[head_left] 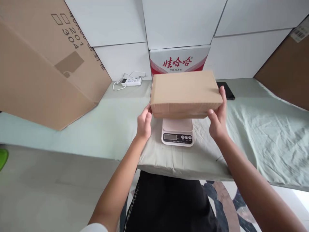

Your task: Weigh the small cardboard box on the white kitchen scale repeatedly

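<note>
A closed brown cardboard box (pixel 185 88) is gripped at its two ends by my hands. My left hand (pixel 145 124) holds its left end near the lower corner, with some fingers hidden behind it. At the right end, my right hand (pixel 218 116) has the thumb on the front face and a finger along the side. Below the box is a white digital kitchen scale (pixel 177 132), its rear part covered by the box. The scale's grey display and buttons face me. Whether the box touches the scale's plate I cannot tell.
Behind stands a white and red printed carton (pixel 180 59) against white panels. A white device with a cable (pixel 131 81) lies at the back left, a dark flat device (pixel 227 91) at the back right. Large cardboard boxes (pixel 48 64) flank the cloth-covered table (pixel 116 129).
</note>
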The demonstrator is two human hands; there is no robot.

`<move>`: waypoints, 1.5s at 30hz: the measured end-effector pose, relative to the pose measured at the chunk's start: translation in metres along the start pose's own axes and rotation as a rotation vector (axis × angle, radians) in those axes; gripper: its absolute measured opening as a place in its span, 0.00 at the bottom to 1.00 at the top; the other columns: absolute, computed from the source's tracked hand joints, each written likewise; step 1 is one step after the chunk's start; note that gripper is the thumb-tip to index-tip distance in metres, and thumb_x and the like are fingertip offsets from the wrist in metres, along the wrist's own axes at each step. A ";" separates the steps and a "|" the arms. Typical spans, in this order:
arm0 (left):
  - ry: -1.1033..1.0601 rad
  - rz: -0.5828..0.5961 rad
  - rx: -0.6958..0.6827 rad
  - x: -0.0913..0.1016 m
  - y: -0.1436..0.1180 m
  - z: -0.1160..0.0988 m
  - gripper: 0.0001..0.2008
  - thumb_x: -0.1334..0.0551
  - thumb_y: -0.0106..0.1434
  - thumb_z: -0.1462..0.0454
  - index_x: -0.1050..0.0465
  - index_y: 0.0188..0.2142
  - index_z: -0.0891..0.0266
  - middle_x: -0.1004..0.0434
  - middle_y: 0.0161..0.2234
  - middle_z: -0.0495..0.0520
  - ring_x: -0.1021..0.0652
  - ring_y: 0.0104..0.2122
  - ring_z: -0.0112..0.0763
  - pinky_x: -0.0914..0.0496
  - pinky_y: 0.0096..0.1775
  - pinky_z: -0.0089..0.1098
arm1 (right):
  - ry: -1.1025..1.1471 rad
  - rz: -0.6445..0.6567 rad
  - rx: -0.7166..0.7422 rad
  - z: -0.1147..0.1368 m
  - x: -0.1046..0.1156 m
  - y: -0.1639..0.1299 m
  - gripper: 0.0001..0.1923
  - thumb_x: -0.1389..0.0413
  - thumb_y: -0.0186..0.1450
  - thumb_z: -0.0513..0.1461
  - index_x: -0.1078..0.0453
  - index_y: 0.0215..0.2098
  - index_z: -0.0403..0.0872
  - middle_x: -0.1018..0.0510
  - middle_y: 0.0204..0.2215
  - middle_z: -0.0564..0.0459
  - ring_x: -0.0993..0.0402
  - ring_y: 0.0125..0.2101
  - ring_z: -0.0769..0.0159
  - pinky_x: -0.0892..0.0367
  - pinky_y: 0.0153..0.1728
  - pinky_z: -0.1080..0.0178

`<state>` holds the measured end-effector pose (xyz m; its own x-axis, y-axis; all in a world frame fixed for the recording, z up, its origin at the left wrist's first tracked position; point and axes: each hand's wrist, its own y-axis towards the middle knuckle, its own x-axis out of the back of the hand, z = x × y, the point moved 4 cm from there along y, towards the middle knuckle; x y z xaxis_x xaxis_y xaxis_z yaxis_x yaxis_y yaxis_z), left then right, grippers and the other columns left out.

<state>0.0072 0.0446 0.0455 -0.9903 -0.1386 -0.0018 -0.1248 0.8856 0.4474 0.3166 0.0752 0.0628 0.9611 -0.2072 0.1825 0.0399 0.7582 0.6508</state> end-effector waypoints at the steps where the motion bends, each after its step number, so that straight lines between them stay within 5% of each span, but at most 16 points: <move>1: 0.005 -0.002 0.018 0.003 -0.013 -0.003 0.40 0.46 0.74 0.33 0.23 0.69 0.55 0.18 0.68 0.62 0.21 0.71 0.53 0.26 0.71 0.48 | -0.009 0.014 -0.008 -0.001 0.002 -0.012 0.53 0.41 0.65 0.72 0.46 0.81 0.65 0.41 0.82 0.51 0.47 0.82 0.37 0.43 0.80 0.29; 7: 0.024 -0.017 0.035 0.003 -0.044 0.001 0.41 0.46 0.73 0.33 0.24 0.68 0.56 0.16 0.66 0.64 0.20 0.69 0.55 0.23 0.68 0.51 | -0.011 -0.012 -0.045 -0.011 0.002 -0.051 0.53 0.40 0.66 0.70 0.48 0.81 0.63 0.40 0.81 0.47 0.42 0.80 0.36 0.41 0.79 0.28; 25: 0.053 0.004 0.012 0.002 -0.040 0.006 0.41 0.45 0.74 0.34 0.26 0.71 0.58 0.23 0.72 0.65 0.26 0.75 0.54 0.30 0.74 0.50 | -0.063 -0.094 -0.010 0.003 0.005 -0.045 0.47 0.44 0.68 0.70 0.41 0.78 0.62 0.36 0.78 0.46 0.45 0.80 0.34 0.44 0.79 0.27; 36: 0.093 0.069 0.025 0.001 -0.040 0.006 0.37 0.47 0.76 0.36 0.27 0.72 0.53 0.16 0.66 0.62 0.18 0.66 0.55 0.21 0.60 0.48 | -0.101 -0.084 -0.010 0.004 0.005 -0.045 0.47 0.45 0.68 0.70 0.41 0.78 0.62 0.35 0.78 0.46 0.46 0.81 0.34 0.50 0.80 0.25; 45: 0.099 0.077 0.041 0.000 -0.041 0.006 0.39 0.47 0.75 0.35 0.28 0.72 0.54 0.16 0.65 0.64 0.19 0.66 0.56 0.23 0.63 0.49 | -0.044 -0.046 -0.036 -0.008 0.003 -0.046 0.48 0.44 0.69 0.68 0.46 0.80 0.64 0.37 0.80 0.48 0.39 0.79 0.38 0.45 0.79 0.27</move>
<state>0.0121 0.0111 0.0222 -0.9865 -0.1112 0.1206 -0.0532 0.9122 0.4062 0.3197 0.0450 0.0271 0.9452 -0.2686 0.1853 0.0944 0.7687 0.6326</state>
